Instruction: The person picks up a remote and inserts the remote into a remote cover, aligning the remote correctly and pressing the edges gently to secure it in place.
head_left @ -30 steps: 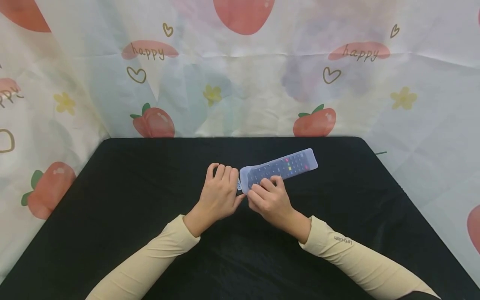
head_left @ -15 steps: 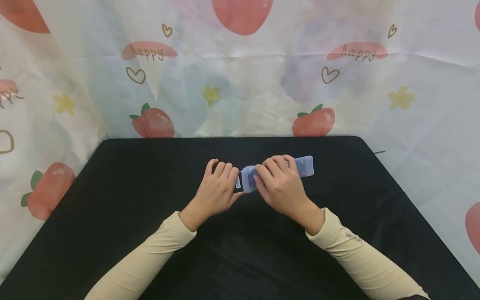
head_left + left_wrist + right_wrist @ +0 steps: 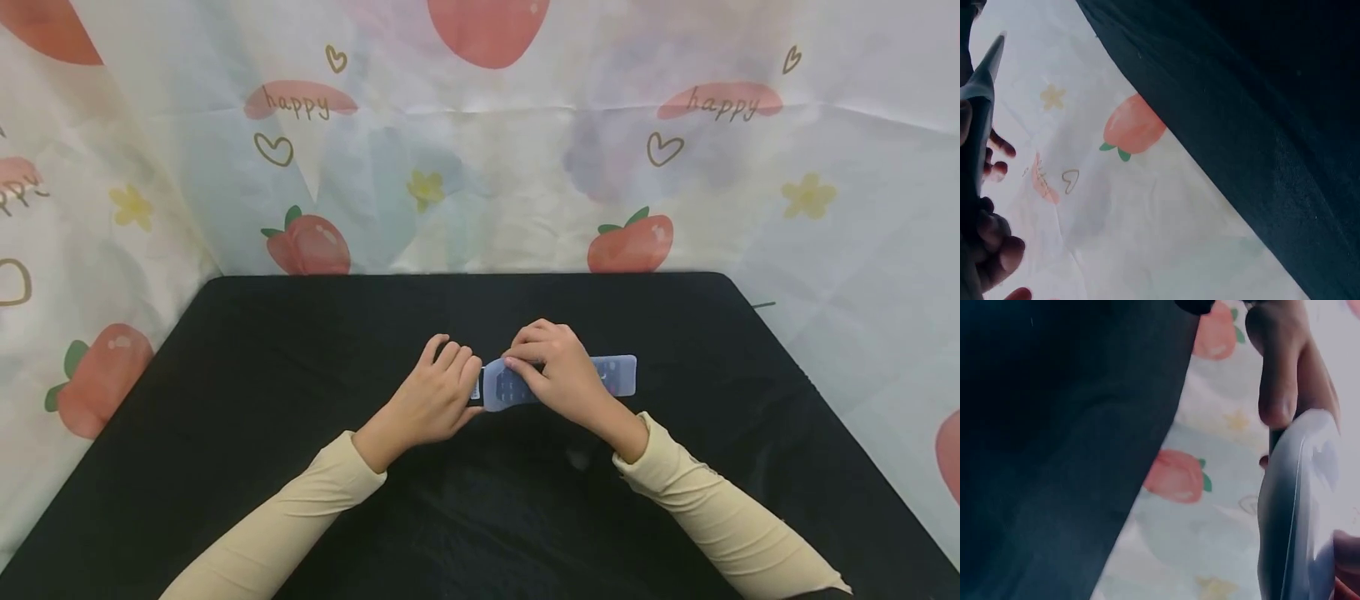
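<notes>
A remote control (image 3: 475, 388) with a black body lies partly inside a translucent bluish silicone sleeve (image 3: 498, 390), held level above the table. My left hand (image 3: 429, 393) grips the remote's bare end, which carries a small white label, and hides most of it. My right hand (image 3: 558, 371) is over the middle of the sleeve, its thumb and fingers pinching the upper edge near the sleeve's mouth. Beyond my right wrist, the sleeve's far end sticks out. In the right wrist view the sleeve (image 3: 1291, 512) shows edge-on, with the left thumb close to its mouth.
A black cloth covers the table (image 3: 480, 517). Behind it hangs a pale curtain (image 3: 480, 183) printed with peaches, hearts and flowers, which also runs along both sides.
My right hand has shifted from the sleeve's lower edge over its top to the upper edge by the mouth. The remote and sleeve have turned from slanting to nearly level and come slightly nearer.
</notes>
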Available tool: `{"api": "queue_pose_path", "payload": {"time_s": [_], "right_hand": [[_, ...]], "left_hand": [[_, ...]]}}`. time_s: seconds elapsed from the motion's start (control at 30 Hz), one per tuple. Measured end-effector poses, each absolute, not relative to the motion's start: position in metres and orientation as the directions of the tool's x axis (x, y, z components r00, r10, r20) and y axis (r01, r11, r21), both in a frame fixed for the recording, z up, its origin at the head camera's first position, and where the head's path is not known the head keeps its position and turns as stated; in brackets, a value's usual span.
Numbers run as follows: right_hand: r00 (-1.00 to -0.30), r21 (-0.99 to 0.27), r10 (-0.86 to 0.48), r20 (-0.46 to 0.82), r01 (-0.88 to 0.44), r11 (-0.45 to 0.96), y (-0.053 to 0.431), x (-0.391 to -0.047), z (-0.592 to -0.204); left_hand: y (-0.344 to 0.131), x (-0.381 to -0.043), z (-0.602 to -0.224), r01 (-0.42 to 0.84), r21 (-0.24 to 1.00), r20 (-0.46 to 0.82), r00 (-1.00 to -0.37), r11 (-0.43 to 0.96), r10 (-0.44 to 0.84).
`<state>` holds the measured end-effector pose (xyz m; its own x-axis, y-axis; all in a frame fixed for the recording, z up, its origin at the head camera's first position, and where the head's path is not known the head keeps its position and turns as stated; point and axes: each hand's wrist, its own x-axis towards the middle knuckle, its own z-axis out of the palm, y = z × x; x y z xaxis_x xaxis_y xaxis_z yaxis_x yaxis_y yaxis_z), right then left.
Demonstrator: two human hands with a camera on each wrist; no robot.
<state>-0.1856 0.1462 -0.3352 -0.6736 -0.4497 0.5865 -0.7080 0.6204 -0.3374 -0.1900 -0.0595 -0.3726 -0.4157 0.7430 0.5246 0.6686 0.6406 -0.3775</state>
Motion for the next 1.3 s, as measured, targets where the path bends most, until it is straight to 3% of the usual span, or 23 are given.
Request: {"api": "queue_pose_path", "payload": {"time_s": [0.6,1.03,1.3], "right_hand": [[-0.503,-0.259,-0.286,0.816,-0.760,0.596,0.124,-0.179,-0.363],[-0.499,-0.276,-0.260,0.827,-0.763,0.585,0.122,-0.181,-0.370],[-0.499,-0.211,-0.334,0.799,-0.754,0.622,0.134,-0.187,-0.356]], "left_hand": [[-0.057,-0.188,-0.374,0.734,-0.387,0.461,-0.370,0.558,0.807],[-0.059,-0.191,-0.381,0.734,-0.352,0.495,-0.380,0.581,0.781],[-0.060,-0.193,-0.370,0.641,-0.382,0.559,-0.414,0.666,0.719]]}}
